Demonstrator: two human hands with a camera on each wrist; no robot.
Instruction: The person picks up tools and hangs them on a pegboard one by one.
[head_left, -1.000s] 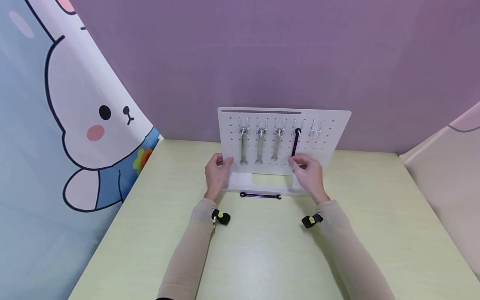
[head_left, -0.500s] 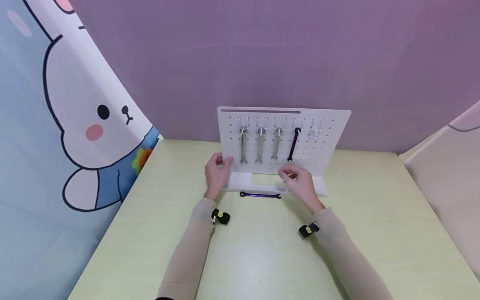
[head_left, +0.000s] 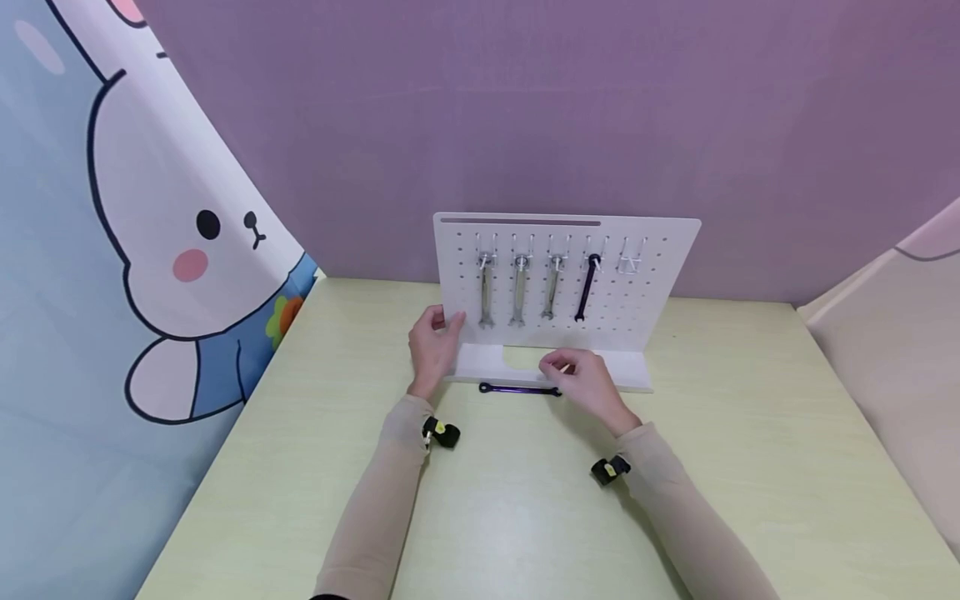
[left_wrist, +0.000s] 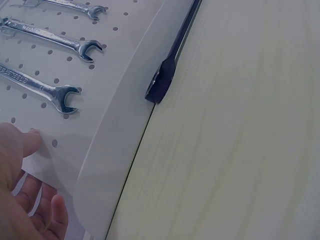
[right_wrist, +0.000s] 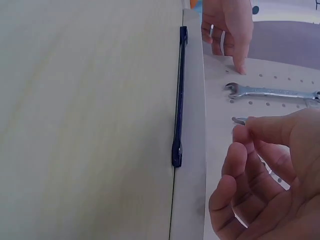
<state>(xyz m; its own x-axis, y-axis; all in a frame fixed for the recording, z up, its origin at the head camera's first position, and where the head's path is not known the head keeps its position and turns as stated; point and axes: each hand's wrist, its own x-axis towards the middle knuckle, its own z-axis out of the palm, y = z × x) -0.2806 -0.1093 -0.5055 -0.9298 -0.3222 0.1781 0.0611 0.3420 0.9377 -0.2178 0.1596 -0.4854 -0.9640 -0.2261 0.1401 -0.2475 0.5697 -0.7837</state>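
Note:
A white pegboard [head_left: 630,312] stands upright on its base. My left hand [head_left: 435,346] holds its left edge, thumb on the front face and fingers behind. Several hooks carry three silver wrenches, one of them the leftmost silver wrench [head_left: 487,293], and a dark wrench [head_left: 587,287] to their right. Another dark wrench [right_wrist: 179,100] lies on the table along the front of the base. Over its right end in the head view is my right hand [head_left: 585,383], fingers loosely curled, thumb and index tips close together with nothing between them.
The rightmost hook [head_left: 630,258] on the board bears no tool. A purple wall [head_left: 570,125] rises behind the pale wooden table [head_left: 510,508]. At the left hangs a blue curtain [head_left: 75,467] with a cartoon rabbit.
My right hand has left the lower end of the hanging dark wrench and come down leftward toward the wrench on the table. The left hand has stayed on the board's edge.

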